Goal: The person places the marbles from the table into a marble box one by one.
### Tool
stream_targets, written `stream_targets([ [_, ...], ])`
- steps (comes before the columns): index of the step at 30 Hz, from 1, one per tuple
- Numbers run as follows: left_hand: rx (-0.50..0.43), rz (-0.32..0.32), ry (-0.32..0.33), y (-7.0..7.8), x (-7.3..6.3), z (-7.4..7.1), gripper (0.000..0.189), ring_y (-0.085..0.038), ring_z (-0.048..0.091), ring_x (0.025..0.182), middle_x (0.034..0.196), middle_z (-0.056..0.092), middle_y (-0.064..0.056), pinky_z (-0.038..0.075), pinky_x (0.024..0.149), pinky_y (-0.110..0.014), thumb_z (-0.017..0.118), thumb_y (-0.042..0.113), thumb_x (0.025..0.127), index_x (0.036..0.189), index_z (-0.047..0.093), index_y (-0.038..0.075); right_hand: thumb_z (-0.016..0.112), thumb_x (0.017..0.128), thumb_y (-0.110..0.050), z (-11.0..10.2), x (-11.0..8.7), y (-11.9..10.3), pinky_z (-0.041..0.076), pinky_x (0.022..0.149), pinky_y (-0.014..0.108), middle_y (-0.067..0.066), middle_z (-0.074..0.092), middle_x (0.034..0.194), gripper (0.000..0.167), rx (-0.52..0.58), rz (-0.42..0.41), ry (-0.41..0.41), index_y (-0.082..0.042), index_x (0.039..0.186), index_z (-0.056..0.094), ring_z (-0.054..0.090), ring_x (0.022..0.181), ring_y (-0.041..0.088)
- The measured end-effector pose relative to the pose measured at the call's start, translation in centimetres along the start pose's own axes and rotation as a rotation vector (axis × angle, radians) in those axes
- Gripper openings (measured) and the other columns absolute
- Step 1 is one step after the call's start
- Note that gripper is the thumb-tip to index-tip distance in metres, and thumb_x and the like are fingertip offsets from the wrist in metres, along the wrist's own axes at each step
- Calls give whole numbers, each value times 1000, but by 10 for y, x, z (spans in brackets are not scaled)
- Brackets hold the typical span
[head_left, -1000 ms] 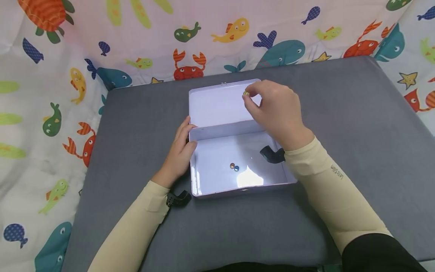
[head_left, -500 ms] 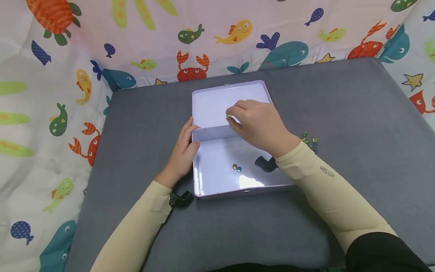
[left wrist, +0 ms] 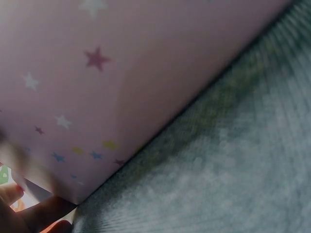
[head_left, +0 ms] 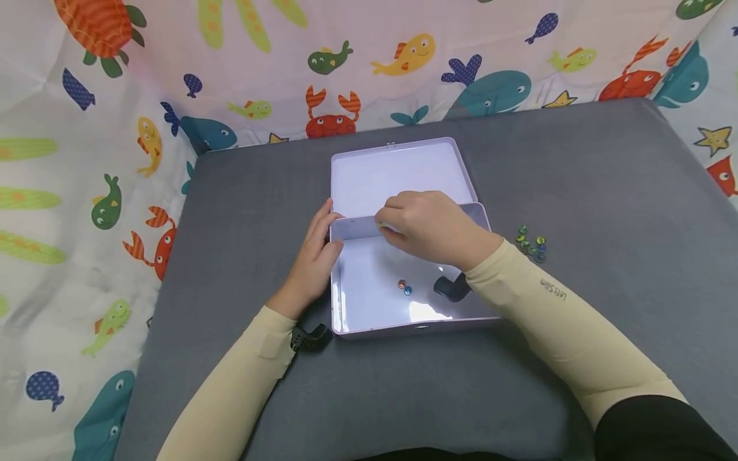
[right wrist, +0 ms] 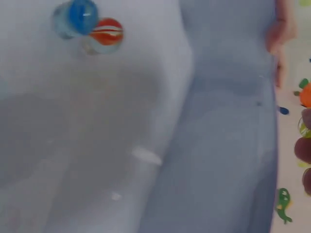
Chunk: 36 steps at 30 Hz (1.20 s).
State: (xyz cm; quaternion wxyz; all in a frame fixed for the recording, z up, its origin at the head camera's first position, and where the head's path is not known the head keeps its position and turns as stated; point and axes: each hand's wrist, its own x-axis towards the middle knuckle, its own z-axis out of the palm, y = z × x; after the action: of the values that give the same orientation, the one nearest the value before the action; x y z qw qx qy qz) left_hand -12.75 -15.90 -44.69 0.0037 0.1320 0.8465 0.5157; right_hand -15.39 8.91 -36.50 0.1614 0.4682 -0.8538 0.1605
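Observation:
An opened lavender tin box point(head_left: 369, 314) lies on the grey table; its outside, pink with stars, fills much of the left wrist view. My left hand point(head_left: 308, 266) holds the box's left side, thumb at the rim and fingers by the back corner. Over the box's back wall, my right hand point(head_left: 432, 224) pinches a yellow-green glass marble point(head_left: 380, 225) between its fingertips. That marble point(right wrist: 304, 127) shows partly beside the fingers in the right wrist view. On the box floor sit an orange-striped marble point(right wrist: 108, 33) and a blue marble point(right wrist: 82, 16), side by side.
Several green and blue marbles point(head_left: 523, 238) lie on the table point(head_left: 605, 256) right of the box. The lid point(head_left: 398, 173) is folded back behind it. A curtain point(head_left: 259, 57) printed with sea animals hangs along the back and left.
My right hand has moved left and toward me with the marble, from over the lid to the box's back wall. The marbles at the right have come into view. The left hand stays in place.

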Motion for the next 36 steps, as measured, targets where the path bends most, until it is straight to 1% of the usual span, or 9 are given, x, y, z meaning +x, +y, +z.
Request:
stream_targets([
  [4, -12, 11, 5, -1, 0, 1, 40, -24, 15, 161, 176, 16, -6, 19, 125, -61, 41, 15, 99, 137, 54, 10, 81, 88, -7, 8, 1, 0, 60, 69, 33, 7, 76, 87, 9, 18, -60, -21, -5, 96, 78, 69, 73, 20],
  [6, -16, 20, 5, -2, 1, 1, 40, -25, 15, 161, 175, 17, -7, 19, 125, -61, 41, 14, 99, 137, 54, 9, 79, 89, -6, 13, 1, 0, 58, 64, 32, 6, 74, 83, 5, 27, -87, -53, -5, 93, 75, 65, 70, 18],
  [9, -15, 25, 7, -3, 0, 0, 41, -24, 15, 161, 175, 17, -8, 20, 125, -61, 41, 13, 99, 137, 54, 8, 77, 90, -5, 18, 3, -1, 55, 63, 31, 4, 72, 80, 3, 53, -99, -122, -7, 91, 75, 61, 68, 16],
  [13, -4, 26, 13, -4, 0, 1, 40, -24, 16, 161, 175, 17, -7, 20, 125, -60, 41, 12, 99, 137, 54, 9, 76, 91, -6, 23, 4, -2, 51, 61, 29, 1, 69, 78, 4, 84, -72, -214, -9, 93, 77, 54, 65, 14],
  [17, 5, 23, 17, -5, 0, 1, 39, -24, 16, 161, 175, 17, -7, 20, 125, -61, 41, 12, 99, 136, 54, 10, 75, 93, -8, 28, 5, -2, 46, 59, 28, -1, 64, 74, 4, 79, -49, -276, -10, 95, 77, 48, 63, 13],
  [23, 8, 17, 10, -4, 1, 0, 39, -23, 16, 161, 175, 17, -6, 21, 124, -61, 41, 16, 99, 135, 55, 11, 77, 94, -12, 35, 5, -2, 48, 61, 28, 0, 69, 78, 5, 63, -25, -362, -10, 98, 79, 51, 64, 14],
  [27, 8, 14, 10, -3, 1, 0, 40, -24, 17, 161, 175, 17, -6, 21, 124, -61, 41, 16, 98, 135, 55, 10, 76, 96, -13, 39, 6, -2, 47, 60, 27, 0, 70, 79, 7, 68, -25, -398, -9, 101, 80, 50, 63, 13],
  [32, 6, 11, 7, -1, 0, -1, 40, -25, 17, 161, 175, 17, -5, 22, 124, -60, 41, 16, 98, 136, 55, 10, 75, 96, -13, 42, 5, -1, 46, 59, 27, -1, 68, 78, 6, 76, -22, -419, -9, 99, 79, 49, 63, 12],
  [36, 5, 13, 6, 0, 0, -1, 40, -25, 16, 161, 176, 16, -7, 20, 125, -61, 41, 15, 99, 136, 54, 10, 74, 97, -12, 44, 5, -1, 45, 59, 27, -1, 67, 78, 7, 69, -13, -444, -9, 99, 79, 49, 63, 12],
])
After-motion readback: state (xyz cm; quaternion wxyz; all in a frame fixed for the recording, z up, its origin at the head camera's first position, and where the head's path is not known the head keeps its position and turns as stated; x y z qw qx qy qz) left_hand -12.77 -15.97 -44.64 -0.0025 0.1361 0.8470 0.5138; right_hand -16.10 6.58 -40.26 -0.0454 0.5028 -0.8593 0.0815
